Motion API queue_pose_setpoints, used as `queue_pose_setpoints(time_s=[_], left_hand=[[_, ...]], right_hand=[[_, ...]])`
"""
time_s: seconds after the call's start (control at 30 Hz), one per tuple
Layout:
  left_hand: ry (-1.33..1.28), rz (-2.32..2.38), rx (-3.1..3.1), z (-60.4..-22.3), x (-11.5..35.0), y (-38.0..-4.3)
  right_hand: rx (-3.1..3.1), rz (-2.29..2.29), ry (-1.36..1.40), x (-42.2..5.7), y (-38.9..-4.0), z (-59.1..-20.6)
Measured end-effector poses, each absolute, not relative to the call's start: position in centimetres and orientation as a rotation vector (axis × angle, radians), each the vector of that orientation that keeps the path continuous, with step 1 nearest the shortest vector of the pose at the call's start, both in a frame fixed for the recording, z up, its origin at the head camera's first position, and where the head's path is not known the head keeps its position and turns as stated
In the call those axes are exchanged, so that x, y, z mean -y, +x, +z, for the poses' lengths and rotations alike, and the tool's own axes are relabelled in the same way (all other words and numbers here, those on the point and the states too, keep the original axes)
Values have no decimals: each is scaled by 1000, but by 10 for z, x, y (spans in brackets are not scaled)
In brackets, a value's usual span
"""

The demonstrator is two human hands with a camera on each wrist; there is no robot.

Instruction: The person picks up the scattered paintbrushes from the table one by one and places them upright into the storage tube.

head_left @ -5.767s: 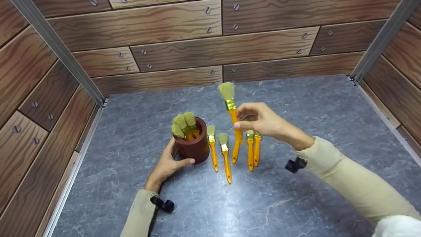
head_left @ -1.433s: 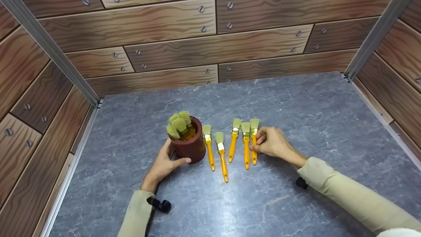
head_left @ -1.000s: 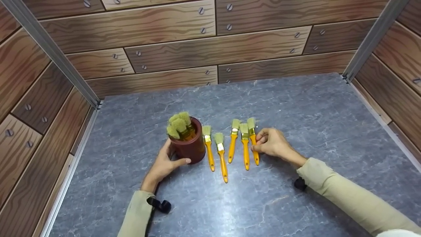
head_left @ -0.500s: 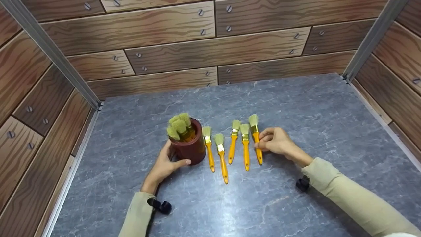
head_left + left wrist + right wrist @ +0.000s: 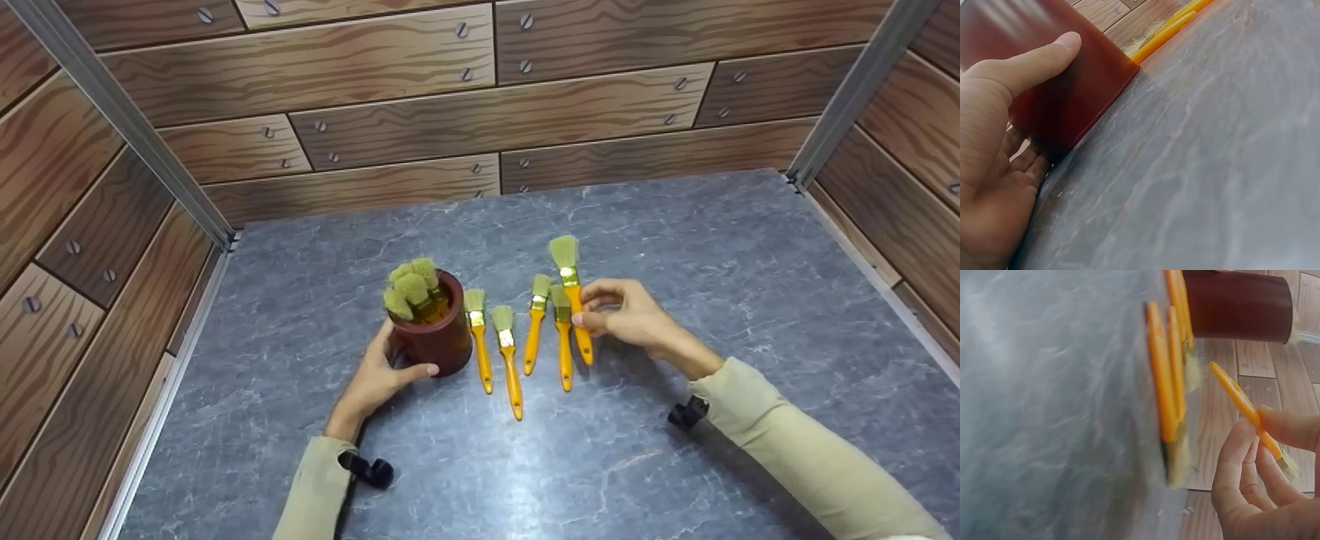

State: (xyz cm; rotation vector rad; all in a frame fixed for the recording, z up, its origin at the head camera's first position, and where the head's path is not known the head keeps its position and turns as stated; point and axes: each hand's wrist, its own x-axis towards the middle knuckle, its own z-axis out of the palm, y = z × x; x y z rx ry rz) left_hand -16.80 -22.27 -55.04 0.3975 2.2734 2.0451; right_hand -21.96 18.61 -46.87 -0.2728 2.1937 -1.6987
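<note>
My right hand [image 5: 630, 315] pinches the orange handle of a paintbrush [image 5: 575, 300], bristles pointing up and away. In the right wrist view that paintbrush [image 5: 1235, 392] is lifted off the table, between thumb and fingertips. My left hand [image 5: 379, 379] holds the side of a dark red-brown cylindrical cup [image 5: 439, 345], thumb across its front. The left wrist view shows the cup [image 5: 1081, 73] standing on the table with the thumb against its wall. Several paintbrushes [image 5: 412, 289] stand in the cup, bristles up, their handles hidden inside.
Several more paintbrushes lie on the grey marbled table [image 5: 300, 292] between cup and right hand, among them a near paintbrush [image 5: 508, 360] and one beside the cup, a paintbrush [image 5: 480, 341]. Wood-patterned walls [image 5: 397, 82] enclose the back and sides.
My right hand has taken the rightmost paintbrush from the row and raised it, moving slightly up and away. Since the oldest frame, another paintbrush has joined those in the cup. The left hand keeps its hold.
</note>
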Motion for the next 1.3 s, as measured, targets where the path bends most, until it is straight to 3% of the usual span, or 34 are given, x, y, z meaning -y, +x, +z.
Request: queue_pose_setpoints(time_s=[1.3], left_hand=[[390,2056,-2258,-550,223,-168]], right_hand=[[-2159,-1832,-790,-67,-228,-393]])
